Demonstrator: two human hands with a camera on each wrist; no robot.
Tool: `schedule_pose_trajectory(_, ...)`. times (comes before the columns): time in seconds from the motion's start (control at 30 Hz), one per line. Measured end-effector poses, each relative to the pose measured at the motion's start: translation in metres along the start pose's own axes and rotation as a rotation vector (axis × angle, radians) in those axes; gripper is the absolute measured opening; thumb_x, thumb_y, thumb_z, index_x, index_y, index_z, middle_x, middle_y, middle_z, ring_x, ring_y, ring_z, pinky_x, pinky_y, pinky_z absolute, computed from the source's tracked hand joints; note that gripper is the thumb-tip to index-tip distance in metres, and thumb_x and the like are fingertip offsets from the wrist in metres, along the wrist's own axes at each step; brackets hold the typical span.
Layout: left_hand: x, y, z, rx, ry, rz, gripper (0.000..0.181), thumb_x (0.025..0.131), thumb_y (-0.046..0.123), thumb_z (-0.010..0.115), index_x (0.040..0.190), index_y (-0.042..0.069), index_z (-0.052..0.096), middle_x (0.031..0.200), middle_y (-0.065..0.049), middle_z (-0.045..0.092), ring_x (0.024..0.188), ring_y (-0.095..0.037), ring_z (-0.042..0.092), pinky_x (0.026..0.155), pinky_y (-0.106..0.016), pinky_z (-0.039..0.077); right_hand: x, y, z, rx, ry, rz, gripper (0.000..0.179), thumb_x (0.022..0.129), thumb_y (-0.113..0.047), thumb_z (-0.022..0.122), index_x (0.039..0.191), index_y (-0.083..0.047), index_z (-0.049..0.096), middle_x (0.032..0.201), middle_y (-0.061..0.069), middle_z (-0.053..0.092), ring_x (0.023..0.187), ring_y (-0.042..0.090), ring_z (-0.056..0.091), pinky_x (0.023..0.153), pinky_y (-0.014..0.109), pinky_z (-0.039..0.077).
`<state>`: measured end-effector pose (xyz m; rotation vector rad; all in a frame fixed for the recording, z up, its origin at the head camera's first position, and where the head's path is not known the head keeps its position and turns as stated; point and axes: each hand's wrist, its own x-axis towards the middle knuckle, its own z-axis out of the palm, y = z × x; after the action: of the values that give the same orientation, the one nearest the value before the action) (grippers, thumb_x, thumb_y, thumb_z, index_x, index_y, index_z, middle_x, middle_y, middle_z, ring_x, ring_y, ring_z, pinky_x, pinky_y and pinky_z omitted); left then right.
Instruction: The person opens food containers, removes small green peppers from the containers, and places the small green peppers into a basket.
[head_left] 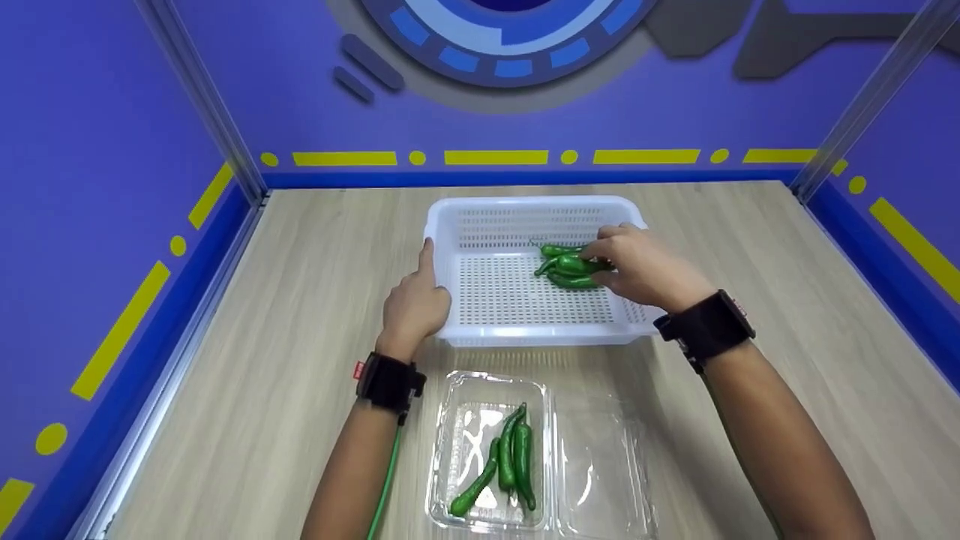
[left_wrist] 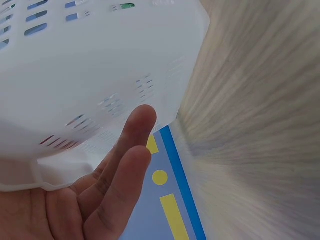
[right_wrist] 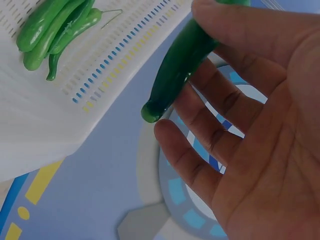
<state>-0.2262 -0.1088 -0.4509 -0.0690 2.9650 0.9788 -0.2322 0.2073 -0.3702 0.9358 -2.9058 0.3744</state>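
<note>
My right hand [head_left: 645, 270] is over the right part of a white plastic basket [head_left: 487, 336]. Between thumb and fingers it pinches a green chili pepper [right_wrist: 177, 70], whose rounded end points down in the right wrist view. Several more green peppers [right_wrist: 55, 30] lie on the basket's slotted floor beside that hand. My left hand [head_left: 416, 304] holds the basket's left rim, thumb on the inner side, fingers along the outer wall in the left wrist view [left_wrist: 112, 185].
In front of the basket sits a clear plastic clamshell box [head_left: 442, 450] with 3 green peppers [head_left: 506, 454] in it. Its transparent lid [head_left: 604, 472] lies folded out to the right. Blue-purple panels [head_left: 300, 112] enclose the wooden table [head_left: 315, 247] at the back and sides.
</note>
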Motion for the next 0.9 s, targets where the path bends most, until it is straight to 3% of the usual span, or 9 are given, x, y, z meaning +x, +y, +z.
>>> schedule_pose_trajectory(0.43, 0.000, 0.000, -0.002, -0.013, 0.003, 0.000, 0.083, 0.091, 0.014, 0.044, 0.166, 0.021, 0.009, 0.094, -0.012, 0.068, 0.071, -0.027, 0.060, 0.058, -0.038, 0.039, 0.013, 0.009, 0.009, -0.011, -0.033, 0.036, 0.024, 0.083, -0.005, 0.075, 0.107, -0.006, 0.078, 0.101, 0.009, 0.068, 0.090, 0.025, 0.059, 0.081, 0.044, 0.048)
schedule_pose_trajectory(0.9, 0.000, 0.000, 0.000, -0.001, 0.019, 0.017, 0.081, 0.091, 0.012, 0.043, 0.166, 0.019, 0.011, 0.091, -0.012, 0.068, 0.070, -0.027, 0.062, 0.057, -0.038, 0.039, 0.024, 0.018, 0.013, 0.003, -0.036, -0.018, 0.019, 0.079, -0.001, 0.072, 0.097, -0.005, 0.077, 0.095, 0.010, 0.068, 0.084, 0.025, 0.059, 0.077, 0.042, 0.047)
